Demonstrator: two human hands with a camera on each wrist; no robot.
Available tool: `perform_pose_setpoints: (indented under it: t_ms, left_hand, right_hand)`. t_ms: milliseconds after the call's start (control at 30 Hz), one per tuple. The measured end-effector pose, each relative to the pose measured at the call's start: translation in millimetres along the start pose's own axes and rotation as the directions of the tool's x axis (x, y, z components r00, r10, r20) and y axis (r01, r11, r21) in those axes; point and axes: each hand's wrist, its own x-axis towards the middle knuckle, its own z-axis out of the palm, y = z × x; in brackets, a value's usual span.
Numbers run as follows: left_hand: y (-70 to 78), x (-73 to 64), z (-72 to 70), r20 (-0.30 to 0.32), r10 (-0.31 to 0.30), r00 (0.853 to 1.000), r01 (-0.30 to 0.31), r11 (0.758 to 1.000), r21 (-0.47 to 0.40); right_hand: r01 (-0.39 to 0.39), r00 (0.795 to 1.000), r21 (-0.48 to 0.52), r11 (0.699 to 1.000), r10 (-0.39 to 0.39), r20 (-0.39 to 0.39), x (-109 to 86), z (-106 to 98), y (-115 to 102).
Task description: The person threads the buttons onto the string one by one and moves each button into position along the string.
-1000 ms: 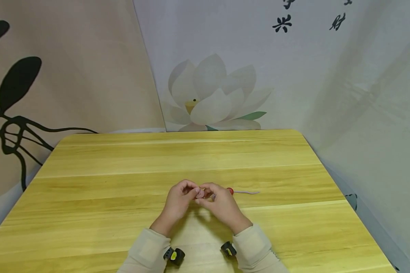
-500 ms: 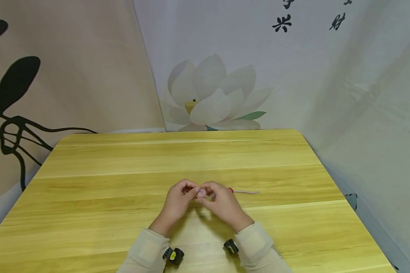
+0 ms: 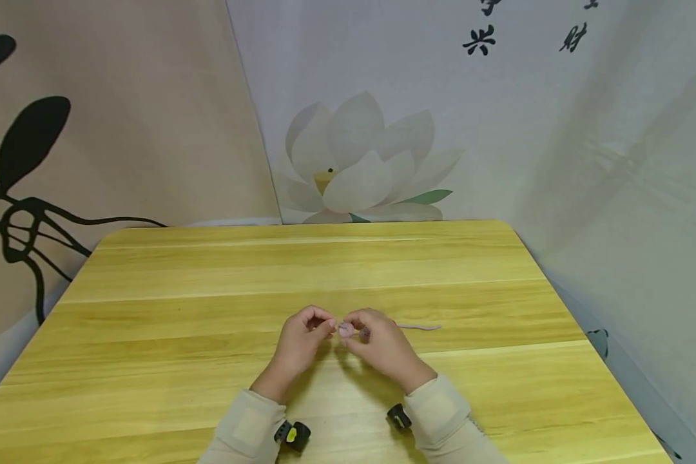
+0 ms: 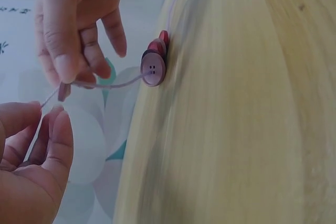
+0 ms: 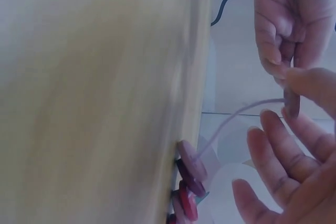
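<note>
My left hand pinches one end of a thin pale purple string between thumb and fingertip. My right hand holds a pinkish round button at its rim, with the string running through it, a short way from the left fingertips. From that button the string sags to a row of threaded buttons at the table; the nearest is a mauve button with small holes. Behind it in the row are a dark purple button and a red button. In the head view my right hand mostly hides this row.
The wooden table spreads out under both hands. To the right of my right hand, the string's loose tail lies on it. A printed cloth backdrop hangs behind the far edge.
My right hand has shifted slightly right along with the button, away from the left fingertips, and a small gap now shows there. The left hand has hardly moved.
</note>
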Motion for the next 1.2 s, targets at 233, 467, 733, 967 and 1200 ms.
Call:
perform_pose_setpoints:
  t_ms: [233,467,733,967,1200]
  left_hand:
    - [0.4,-0.9,-2.2,-0.010,-0.009,1.000,0.009,1.000,0.013]
    - [0.3,-0.8,-3.0,-0.012,-0.005,1.000,0.005,1.000,0.001]
    - [0.8,-1.3,-5.0,-0.013,0.001,1.000,0.000,1.000,0.018]
    - [2.4,-0.8,-5.6,-0.018,-0.008,1.000,0.009,1.000,0.014]
    - [2.0,-0.6,-5.7,-0.023,-0.010,1.000,0.011,1.000,0.010]
  right_hand:
    - [-0.009,1.000,-0.028,1.000,0.009,0.017,-2.2,-1.6,4.0]
    - [0.003,1.000,-0.104,0.995,-0.001,0.023,-2.0,-5.9,6.6]
    - [0.031,0.999,-0.180,0.983,-0.024,0.044,0.8,-12.0,9.8]
    - [0.042,0.997,-0.239,0.970,-0.025,0.073,2.8,-15.6,11.1]
    - [0.105,0.991,-0.342,0.934,-0.071,0.112,4.4,-15.6,11.6]
